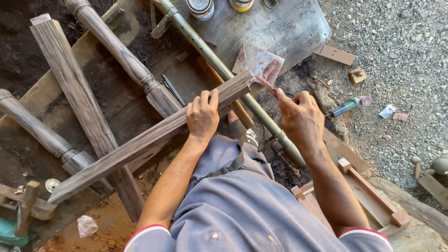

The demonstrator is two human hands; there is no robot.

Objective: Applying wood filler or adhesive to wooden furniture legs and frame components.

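My left hand (202,114) grips a long square dark wooden post (140,144) that slants from lower left to upper right across my lap. At the post's upper end, my right hand (298,116) holds a small flat putty knife (263,84), its tip smeared with reddish filler and touching the wood. Just above that end lies a square metal plate (259,60) bearing a smear of the same reddish paste.
Turned wooden legs (126,58) and another square post (74,84) lie on the dirt to the left. A long greenish metal pipe (224,70) runs diagonally under the post. Cans (200,8) stand on a grey sheet. Gravel spreads to the right, a small wooden frame (368,196) beside my knee.
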